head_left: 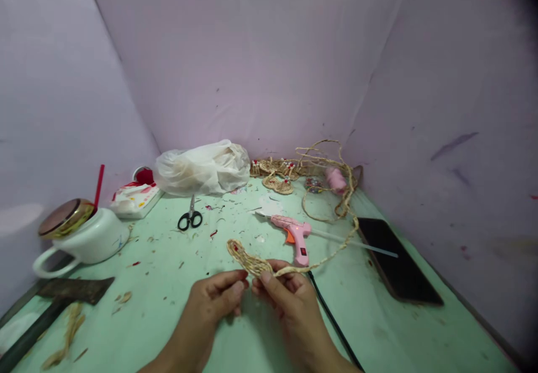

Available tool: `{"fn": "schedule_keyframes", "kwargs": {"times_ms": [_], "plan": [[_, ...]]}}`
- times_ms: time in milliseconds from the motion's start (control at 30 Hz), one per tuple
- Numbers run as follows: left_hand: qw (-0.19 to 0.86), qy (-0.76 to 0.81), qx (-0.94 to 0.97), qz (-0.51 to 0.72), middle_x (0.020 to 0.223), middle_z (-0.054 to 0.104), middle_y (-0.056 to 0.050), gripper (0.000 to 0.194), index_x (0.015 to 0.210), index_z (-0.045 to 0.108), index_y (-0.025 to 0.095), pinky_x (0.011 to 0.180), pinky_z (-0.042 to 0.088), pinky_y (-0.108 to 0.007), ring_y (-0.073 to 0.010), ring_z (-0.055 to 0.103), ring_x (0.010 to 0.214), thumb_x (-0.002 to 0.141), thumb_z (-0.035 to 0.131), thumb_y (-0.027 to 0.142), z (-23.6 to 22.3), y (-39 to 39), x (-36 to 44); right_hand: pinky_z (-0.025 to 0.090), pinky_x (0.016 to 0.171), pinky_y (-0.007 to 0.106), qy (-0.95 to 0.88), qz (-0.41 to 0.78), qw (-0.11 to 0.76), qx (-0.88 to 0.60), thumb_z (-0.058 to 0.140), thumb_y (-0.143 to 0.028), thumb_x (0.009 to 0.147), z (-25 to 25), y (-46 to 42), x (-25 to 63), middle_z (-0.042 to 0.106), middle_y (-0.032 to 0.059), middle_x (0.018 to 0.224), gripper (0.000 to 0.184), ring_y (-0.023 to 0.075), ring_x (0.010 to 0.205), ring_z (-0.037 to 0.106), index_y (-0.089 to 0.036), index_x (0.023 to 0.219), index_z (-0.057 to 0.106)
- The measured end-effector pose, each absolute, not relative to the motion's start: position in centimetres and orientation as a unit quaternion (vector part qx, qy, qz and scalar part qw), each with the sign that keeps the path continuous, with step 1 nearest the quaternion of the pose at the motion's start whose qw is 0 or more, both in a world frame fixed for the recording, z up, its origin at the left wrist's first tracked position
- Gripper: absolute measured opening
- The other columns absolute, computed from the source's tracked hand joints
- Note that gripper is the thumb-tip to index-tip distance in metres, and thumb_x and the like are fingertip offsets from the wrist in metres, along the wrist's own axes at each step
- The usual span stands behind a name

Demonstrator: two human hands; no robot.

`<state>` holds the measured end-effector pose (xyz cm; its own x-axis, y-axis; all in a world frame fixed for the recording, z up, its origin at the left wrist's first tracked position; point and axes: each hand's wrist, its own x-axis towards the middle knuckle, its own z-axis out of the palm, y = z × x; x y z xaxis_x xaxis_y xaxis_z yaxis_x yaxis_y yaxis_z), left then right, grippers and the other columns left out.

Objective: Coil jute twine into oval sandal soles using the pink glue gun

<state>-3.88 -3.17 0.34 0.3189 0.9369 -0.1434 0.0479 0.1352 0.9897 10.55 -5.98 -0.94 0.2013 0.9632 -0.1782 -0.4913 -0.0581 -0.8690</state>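
A flat, elongated coil of straw-coloured braided cord (247,261) is held above the table, its rounded far end pointing up and left. My right hand (290,297) is closed on its near end, thumb on top. From there the loose cord (325,259) curves away right and back towards a tangled pile. My left hand (218,300) is closed in a pinch, its index fingertip against the coil's left edge; whatever lies between thumb and finger is hidden. Just beyond the right hand lies a pink hot glue gun (294,232) with a clear glue stick in its back.
Black-handled scissors (190,219) lie behind the coil. At left are a hammer-like tool (63,300), a white mug (94,238) and a tissue pack (137,199). A plastic bag (204,168), woven pieces (277,181) and pink thread (335,180) stand behind. A phone (399,261) lies right.
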Motion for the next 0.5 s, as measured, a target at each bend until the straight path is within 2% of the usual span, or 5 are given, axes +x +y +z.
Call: {"fn": "schedule_keyframes", "kwargs": {"times_ms": [167,233,367,433,500], "plan": [[0.717,0.424,0.357,0.424,0.058,0.055,0.000,0.026,0.063,0.060,0.014,0.053,0.039,-0.023,-0.0101,0.048,0.054,0.064,0.075,0.035,0.3,-3.0,-2.6,0.053,0.062,0.036,-0.383,0.570,0.553,-0.472,0.076,-0.051,0.059,-1.5,-6.2,9.7,0.070,0.0085,0.077,0.047,0.0201,0.062,0.065,-0.015,0.087,0.063],[0.720,0.428,0.309,0.451,0.055,0.050,0.002,0.026,0.061,0.054,0.015,0.048,0.037,-0.022,-0.0098,0.046,0.052,0.064,0.075,0.031,0.5,-2.3,-3.3,0.051,0.056,0.033,-0.439,0.538,0.508,-0.509,0.077,-0.044,0.057,-1.3,-6.1,10.8,0.071,0.0077,0.075,0.039,0.0191,0.058,0.064,-0.016,0.082,0.067],[0.707,0.430,0.264,0.496,0.061,0.047,0.003,0.021,0.066,0.050,0.017,0.043,0.035,-0.019,-0.0089,0.047,0.054,0.070,0.069,0.026,1.0,-0.6,-4.9,0.038,0.051,0.027,-0.518,0.386,0.435,-0.627,0.070,-0.035,0.065,0.3,-5.4,15.5,0.065,0.0038,0.060,0.013,0.0190,0.056,0.057,-0.022,0.065,0.069],[0.702,0.432,0.239,0.513,0.065,0.047,0.003,0.018,0.068,0.049,0.016,0.043,0.035,-0.018,-0.0083,0.048,0.056,0.072,0.066,0.022,1.0,0.0,-5.3,0.026,0.045,0.026,-0.523,0.315,0.404,-0.681,0.068,-0.040,0.065,1.1,-4.8,18.0,0.061,0.0050,0.057,0.018,0.0215,0.054,0.054,-0.022,0.063,0.066],[0.700,0.436,0.217,0.522,0.066,0.046,0.003,0.016,0.069,0.049,0.016,0.042,0.036,-0.018,-0.0080,0.048,0.057,0.073,0.065,0.017,0.8,0.3,-5.4,0.022,0.046,0.027,-0.528,0.202,0.274,-0.778,0.060,-0.050,0.071,1.5,-4.1,19.5,0.061,0.0077,0.057,0.029,0.0268,0.057,0.057,-0.022,0.061,0.062]]}}
